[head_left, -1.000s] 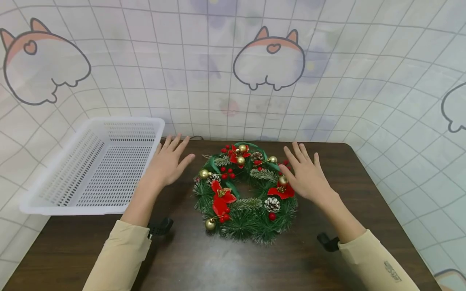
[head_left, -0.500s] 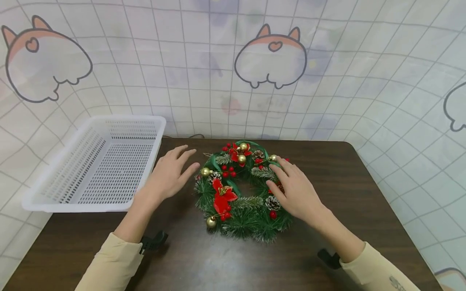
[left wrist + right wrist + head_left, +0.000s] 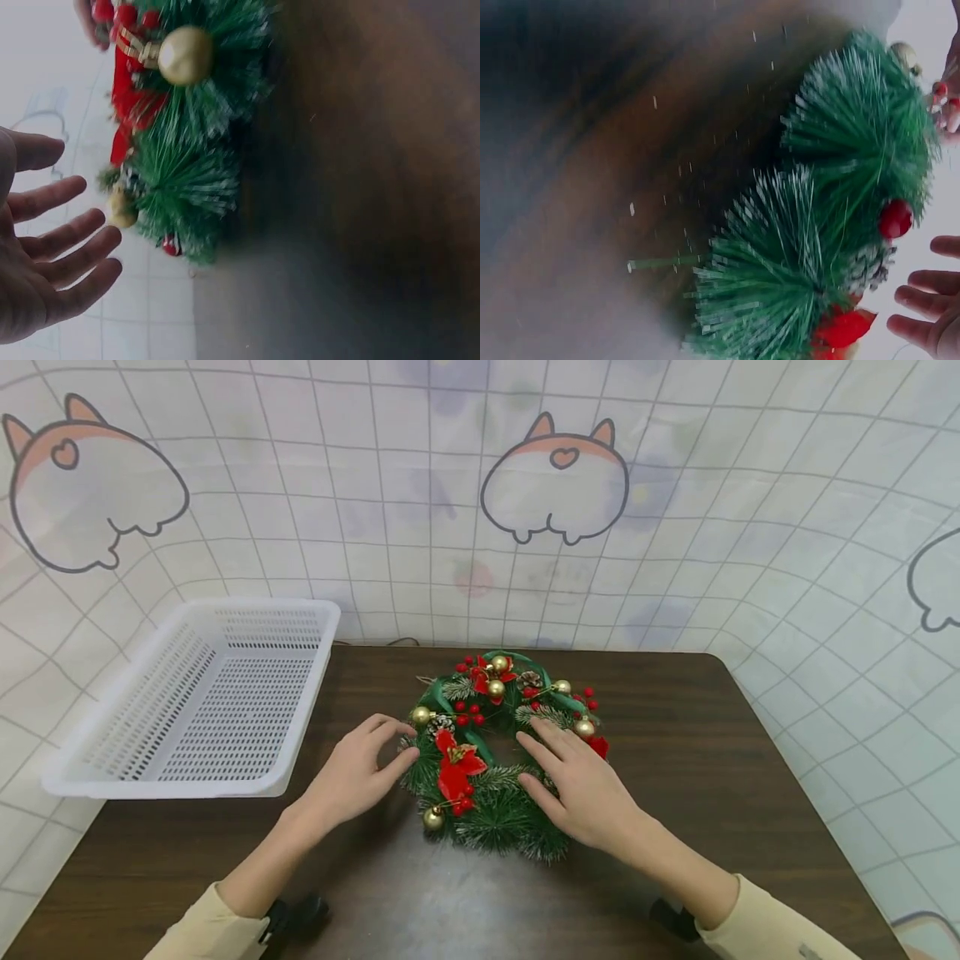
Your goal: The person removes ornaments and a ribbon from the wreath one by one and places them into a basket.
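A green wreath point(image 3: 495, 818) with red flowers, berries, gold balls and pinecones lies flat on the dark table. At its left edge is my left hand point(image 3: 356, 772), fingers spread and slightly bent, holding nothing; the left wrist view shows that hand point(image 3: 52, 247) beside the wreath point(image 3: 184, 172). My right hand point(image 3: 585, 785) hovers over the wreath's right side with its fingers apart, hiding a pinecone there. In the right wrist view the fingers point(image 3: 922, 304) stand beside the greenery point(image 3: 780, 277). Whether either hand touches it, I cannot tell.
A white perforated basket point(image 3: 187, 789) stands at the left of the table point(image 3: 720, 827). Behind the table hangs a white gridded cloth point(image 3: 405, 560) with cartoon drawings. Black straps with dark devices are on both wrists.
My left hand has come down from beside the basket toward the wreath's left edge. My right hand has moved left and nearer me over the wreath's right side. The wreath has stayed in place.
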`<state>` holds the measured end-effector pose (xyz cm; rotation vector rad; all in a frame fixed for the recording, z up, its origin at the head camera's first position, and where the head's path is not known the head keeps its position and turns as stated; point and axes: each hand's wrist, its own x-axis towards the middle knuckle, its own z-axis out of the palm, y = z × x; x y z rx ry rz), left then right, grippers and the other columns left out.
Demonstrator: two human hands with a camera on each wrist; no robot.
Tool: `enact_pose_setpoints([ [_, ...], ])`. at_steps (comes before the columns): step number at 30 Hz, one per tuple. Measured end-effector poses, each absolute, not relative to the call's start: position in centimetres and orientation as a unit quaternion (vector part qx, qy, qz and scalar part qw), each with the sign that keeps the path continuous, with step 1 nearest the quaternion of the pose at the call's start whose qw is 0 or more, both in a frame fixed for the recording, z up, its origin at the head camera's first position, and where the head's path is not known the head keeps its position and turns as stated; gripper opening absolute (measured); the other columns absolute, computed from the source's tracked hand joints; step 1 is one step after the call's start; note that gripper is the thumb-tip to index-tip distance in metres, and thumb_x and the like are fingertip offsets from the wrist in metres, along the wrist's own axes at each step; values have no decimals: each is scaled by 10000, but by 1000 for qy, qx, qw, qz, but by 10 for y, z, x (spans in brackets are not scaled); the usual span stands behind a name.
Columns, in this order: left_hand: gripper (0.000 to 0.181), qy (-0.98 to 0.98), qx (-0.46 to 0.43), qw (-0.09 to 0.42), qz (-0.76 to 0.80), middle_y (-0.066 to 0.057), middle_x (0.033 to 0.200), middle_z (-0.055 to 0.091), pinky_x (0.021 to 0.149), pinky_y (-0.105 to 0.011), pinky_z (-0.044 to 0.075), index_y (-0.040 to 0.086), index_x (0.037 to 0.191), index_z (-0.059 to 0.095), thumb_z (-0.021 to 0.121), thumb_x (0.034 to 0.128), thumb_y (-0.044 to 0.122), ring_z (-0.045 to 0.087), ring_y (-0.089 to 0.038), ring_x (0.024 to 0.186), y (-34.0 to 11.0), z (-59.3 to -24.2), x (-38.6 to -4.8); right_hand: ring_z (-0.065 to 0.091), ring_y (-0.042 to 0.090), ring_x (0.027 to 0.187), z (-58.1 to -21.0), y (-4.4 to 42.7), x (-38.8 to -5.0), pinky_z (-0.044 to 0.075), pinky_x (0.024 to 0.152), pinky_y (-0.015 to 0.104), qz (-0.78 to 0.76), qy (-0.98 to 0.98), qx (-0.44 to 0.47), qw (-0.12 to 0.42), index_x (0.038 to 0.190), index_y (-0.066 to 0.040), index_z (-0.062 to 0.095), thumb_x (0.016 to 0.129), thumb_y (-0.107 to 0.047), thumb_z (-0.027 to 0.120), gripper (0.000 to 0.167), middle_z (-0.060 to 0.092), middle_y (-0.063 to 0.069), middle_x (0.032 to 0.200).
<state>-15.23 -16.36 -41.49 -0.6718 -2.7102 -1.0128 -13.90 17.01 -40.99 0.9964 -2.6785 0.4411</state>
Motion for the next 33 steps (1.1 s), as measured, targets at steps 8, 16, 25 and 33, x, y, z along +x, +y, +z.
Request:
enact_pose_setpoints([
  [8,182,-889,-228,28,-396,40,1047,660,763,-406,572,116,1122,723,757,960,194,662,-143,923,-157,-421,-134,383,367,1455,-414,160,-130,340,1152,546,139,-931,319,107,1543,-78,470,1057,-423,560,602,396,186,1590],
  [16,261,-871,-232,-72,-428,14,1060,675,716,-278,566,135,1124,703,822,905,214,630,-134,876,-154,-430,-125,311,364,1493,-418,153,-122,250,1193,562,102,-949,292,63,1593,-105,386,1056,-491,523,675,331,179,1627],
  [25,318,-846,-235,-143,-456,1,1074,665,760,-266,583,103,1134,666,845,878,161,663,-172,909,-152,-436,-122,278,358,1508,-429,149,-118,217,1203,568,85,-951,294,47,1608,-105,348,1049,-549,499,730,283,173,1650],
  [33,295,-849,-234,-138,-454,17,1050,669,773,-284,574,114,1112,671,842,871,111,678,-140,891,-147,-440,-122,316,378,1488,-433,147,-116,226,1195,582,82,-951,295,49,1594,-76,367,1037,-540,533,744,322,200,1627],
])
